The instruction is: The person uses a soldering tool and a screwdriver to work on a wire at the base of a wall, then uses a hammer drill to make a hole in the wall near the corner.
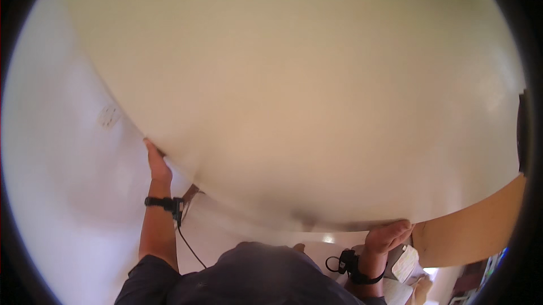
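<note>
A large, smooth cream panel (294, 90) fills most of the head view. My left hand (158, 163) grips its lower left edge, with part of the fingers hidden by the panel. My right hand (389, 236) is closed on the bottom edge at the right, its fingertips largely out of sight. Both wrists wear black strapped devices, and a cable hangs from the left one.
A pale wall (56, 152) with a small plate (108, 116) lies left. A light-brown wooden surface (464, 226) is at lower right, near cushioned furniture (404, 262). A dark object (523, 132) sits at the far right edge.
</note>
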Motion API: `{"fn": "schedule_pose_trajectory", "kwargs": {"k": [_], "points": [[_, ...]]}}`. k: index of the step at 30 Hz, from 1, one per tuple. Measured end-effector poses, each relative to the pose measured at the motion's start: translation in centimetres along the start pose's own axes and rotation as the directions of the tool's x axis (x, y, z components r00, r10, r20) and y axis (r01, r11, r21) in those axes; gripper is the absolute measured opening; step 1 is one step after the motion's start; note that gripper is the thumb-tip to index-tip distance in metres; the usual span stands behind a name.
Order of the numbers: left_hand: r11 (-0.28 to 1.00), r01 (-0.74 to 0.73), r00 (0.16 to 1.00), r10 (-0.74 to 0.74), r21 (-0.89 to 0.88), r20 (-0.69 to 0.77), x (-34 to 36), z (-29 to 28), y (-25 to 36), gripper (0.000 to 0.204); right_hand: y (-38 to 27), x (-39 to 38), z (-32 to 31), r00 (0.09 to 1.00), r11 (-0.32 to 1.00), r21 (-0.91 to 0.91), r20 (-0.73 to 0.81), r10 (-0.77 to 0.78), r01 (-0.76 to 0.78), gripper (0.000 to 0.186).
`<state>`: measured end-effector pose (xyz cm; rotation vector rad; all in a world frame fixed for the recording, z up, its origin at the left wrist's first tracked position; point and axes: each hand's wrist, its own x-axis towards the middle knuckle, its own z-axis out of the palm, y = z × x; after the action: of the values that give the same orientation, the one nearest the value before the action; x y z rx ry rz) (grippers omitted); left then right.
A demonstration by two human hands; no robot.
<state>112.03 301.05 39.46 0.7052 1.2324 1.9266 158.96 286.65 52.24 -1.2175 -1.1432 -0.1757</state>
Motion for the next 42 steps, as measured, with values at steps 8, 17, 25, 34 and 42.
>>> {"fn": "schedule_pose_trajectory", "kwargs": {"k": [8, 17, 25, 34, 42], "points": [[0.993, -0.009, 0.997, 0.000, 0.121, 0.075, 2.3, -4.9, -1.1, 0.058, -0.9, -0.1, 0.9, 0.994, 0.834, -0.551, -0.104, -0.041, -0.023, 0.073], [0.520, 0.372, 0.919, -0.323, 0.769, -0.226, -18.7, -23.5, -3.6, 0.064, -4.7, -2.0, 3.1, 0.983, 0.972, -0.170, 0.054, 0.173, -0.161, 0.057], [0.131, 0.690, 0.593, -0.666, 0.711, -0.452, -45.0, -24.7, 1.8, 0.060, 8.8, -3.4, -0.3, 0.641, 0.993, 0.082, 0.767, -0.006, -0.089, 0.033], [0.316, 0.789, 0.589, -0.631, 0.527, -0.505, -56.2, -26.9, -0.3, 0.060, 13.4, -22.6, -3.5, -0.494, 0.625, -0.770, 0.595, 0.634, -0.126, 0.074], [0.404, 0.846, 0.525, -0.520, 0.348, -0.674, -62.9, -33.7, 3.0, 0.062, 5.0, -32.3, 1.0, -0.647, 0.639, -0.767, 0.511, 0.566, -0.047, 0.063]]}}
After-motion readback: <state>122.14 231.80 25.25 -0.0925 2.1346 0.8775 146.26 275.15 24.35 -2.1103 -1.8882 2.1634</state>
